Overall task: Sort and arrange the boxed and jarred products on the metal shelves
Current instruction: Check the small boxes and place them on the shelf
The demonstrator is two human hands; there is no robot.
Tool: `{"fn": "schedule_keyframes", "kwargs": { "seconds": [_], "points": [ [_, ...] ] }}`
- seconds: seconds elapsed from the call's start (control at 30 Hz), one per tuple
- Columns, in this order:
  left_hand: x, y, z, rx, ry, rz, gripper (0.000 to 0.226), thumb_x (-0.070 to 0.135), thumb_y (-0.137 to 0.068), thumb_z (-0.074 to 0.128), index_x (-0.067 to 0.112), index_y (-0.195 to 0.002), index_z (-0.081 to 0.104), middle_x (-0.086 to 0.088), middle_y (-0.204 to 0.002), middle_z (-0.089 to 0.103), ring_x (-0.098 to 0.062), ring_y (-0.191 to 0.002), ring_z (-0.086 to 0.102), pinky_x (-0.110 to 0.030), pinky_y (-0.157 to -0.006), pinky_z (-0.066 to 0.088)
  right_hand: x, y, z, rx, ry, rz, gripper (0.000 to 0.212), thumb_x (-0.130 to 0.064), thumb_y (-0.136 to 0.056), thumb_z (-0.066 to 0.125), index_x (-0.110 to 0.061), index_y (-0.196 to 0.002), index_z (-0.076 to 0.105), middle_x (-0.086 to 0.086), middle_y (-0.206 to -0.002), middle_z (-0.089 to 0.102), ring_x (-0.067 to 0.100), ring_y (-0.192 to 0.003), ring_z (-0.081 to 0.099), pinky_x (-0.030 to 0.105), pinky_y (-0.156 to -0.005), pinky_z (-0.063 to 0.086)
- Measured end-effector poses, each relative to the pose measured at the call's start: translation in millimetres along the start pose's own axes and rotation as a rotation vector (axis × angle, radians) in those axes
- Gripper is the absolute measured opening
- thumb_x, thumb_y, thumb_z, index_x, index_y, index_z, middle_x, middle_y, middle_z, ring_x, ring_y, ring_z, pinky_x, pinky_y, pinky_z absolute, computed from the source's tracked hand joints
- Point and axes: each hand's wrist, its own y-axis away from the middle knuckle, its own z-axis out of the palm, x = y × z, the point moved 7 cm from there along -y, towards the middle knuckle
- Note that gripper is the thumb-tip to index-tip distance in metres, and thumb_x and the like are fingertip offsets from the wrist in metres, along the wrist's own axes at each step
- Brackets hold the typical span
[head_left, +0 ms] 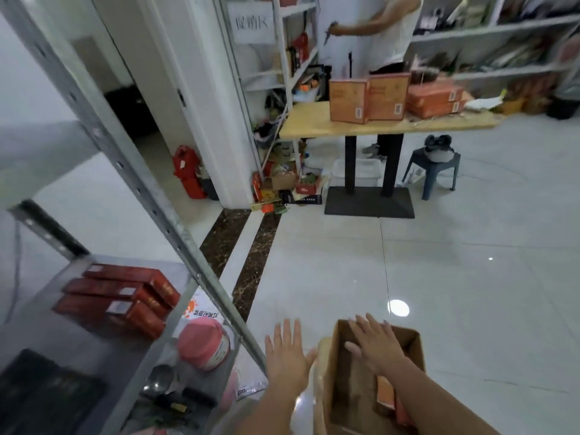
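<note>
Red boxes (119,296) already lie stacked on the metal shelf (44,331) well to the left of your fingers, and a pink-lidded jar (204,343) sits lower down, just left of your left hand (287,356), so some sorting looks done. Your right hand (373,346) lies flat over the open cardboard box (345,394) and your left is just beside it, all fingers straight and spread, gripping nothing. An orange packet (386,394) sits in the box under your right wrist and more orange boxes (370,95) wait on the counter (307,120) far ahead, so I judge much remains.
</note>
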Motion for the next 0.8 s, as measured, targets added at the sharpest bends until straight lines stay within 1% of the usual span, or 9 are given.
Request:
{"fn": "schedule_keyframes", "kwargs": {
  "seconds": [0.03, 0.13, 0.23, 0.3, 0.37, 0.43, 0.53, 0.67, 0.8],
  "points": [
    [-14, 10, -28, 0.040, -0.016, -0.032, 0.073, 0.060, -0.099, 0.011, 0.019, -0.154, -0.013, -0.007, -0.163, -0.012, -0.028, -0.150, -0.012, -0.047, -0.120, -0.003, -17, 5, -28, 0.020, 0.021, -0.068, 0.069, -0.057, -0.096, -0.002, -0.025, -0.157, 0.003, -0.003, -0.165, 0.001, 0.020, -0.151, -0.005, 0.048, -0.120, -0.002],
    [-59, 41, -115, 0.197, -0.015, -0.155, 0.073, 0.059, -0.100, 0.013, 0.016, -0.156, -0.007, -0.008, -0.164, -0.005, -0.027, -0.150, -0.008, -0.047, -0.120, 0.001, -74, 9, -114, 0.109, 0.059, -0.240, 0.059, -0.052, -0.103, 0.017, -0.030, -0.156, 0.005, -0.006, -0.164, 0.003, 0.019, -0.151, -0.005, 0.050, -0.119, -0.003],
    [-105, 78, -195, 0.369, 0.023, -0.287, 0.075, 0.060, -0.099, 0.017, 0.014, -0.156, -0.001, -0.009, -0.164, 0.001, -0.026, -0.151, -0.004, -0.046, -0.121, 0.007, -146, 8, -203, 0.218, 0.096, -0.409, 0.060, -0.053, -0.103, 0.023, -0.031, -0.156, 0.007, -0.004, -0.164, 0.006, 0.021, -0.151, -0.003, 0.053, -0.118, 0.000],
    [-132, 105, -234, 0.465, 0.019, -0.361, 0.074, 0.059, -0.100, 0.018, 0.014, -0.156, 0.000, -0.008, -0.164, 0.001, -0.025, -0.150, -0.007, -0.045, -0.120, 0.003, -198, 14, -253, 0.314, 0.122, -0.526, 0.060, -0.052, -0.103, 0.024, -0.030, -0.156, 0.009, -0.002, -0.164, 0.008, 0.022, -0.151, 0.000, 0.054, -0.119, 0.003],
    [-154, 132, -264, 0.526, 0.003, -0.441, 0.072, 0.057, -0.101, 0.017, 0.015, -0.156, -0.004, -0.006, -0.164, -0.005, -0.024, -0.150, -0.012, -0.046, -0.119, -0.004, -245, 27, -295, 0.415, 0.161, -0.637, 0.060, -0.053, -0.103, 0.024, -0.028, -0.156, 0.010, -0.001, -0.164, 0.009, 0.022, -0.151, 0.003, 0.052, -0.120, 0.005],
    [-173, 158, -288, 0.576, -0.009, -0.532, 0.072, 0.057, -0.101, 0.015, 0.017, -0.155, -0.009, -0.006, -0.163, -0.011, -0.023, -0.149, -0.016, -0.045, -0.120, -0.008, -285, 45, -330, 0.497, 0.172, -0.729, 0.062, -0.053, -0.103, 0.025, -0.028, -0.156, 0.008, -0.001, -0.164, 0.007, 0.022, -0.151, 0.002, 0.050, -0.120, 0.006],
    [-191, 197, -317, 0.703, -0.074, -0.638, 0.071, 0.055, -0.102, 0.015, 0.014, -0.155, -0.010, -0.006, -0.163, -0.013, -0.023, -0.149, -0.017, -0.043, -0.120, -0.011, -334, 80, -374, 0.627, 0.095, -0.870, 0.063, -0.052, -0.102, 0.030, -0.027, -0.156, 0.011, 0.000, -0.164, 0.009, 0.022, -0.151, 0.004, 0.048, -0.119, 0.008],
    [-202, 252, -337, 0.893, -0.176, -0.700, 0.067, 0.049, -0.104, 0.020, 0.016, -0.155, -0.009, -0.006, -0.163, -0.009, -0.020, -0.149, -0.014, -0.042, -0.121, -0.008, -383, 134, -417, 0.841, 0.045, -1.056, 0.061, -0.044, -0.102, 0.039, -0.021, -0.155, 0.019, 0.002, -0.162, 0.018, 0.023, -0.148, 0.015, 0.041, -0.117, 0.018],
    [-228, 317, -325, 0.951, -0.210, -0.922, 0.069, 0.047, -0.104, 0.018, 0.014, -0.153, -0.016, -0.007, -0.161, -0.019, -0.022, -0.148, -0.020, -0.041, -0.120, -0.014, -424, 175, -431, 0.857, -0.055, -1.196, 0.062, -0.038, -0.101, 0.043, -0.021, -0.155, 0.017, 0.004, -0.162, 0.015, 0.023, -0.149, 0.012, 0.044, -0.120, 0.016]
  ]
}}
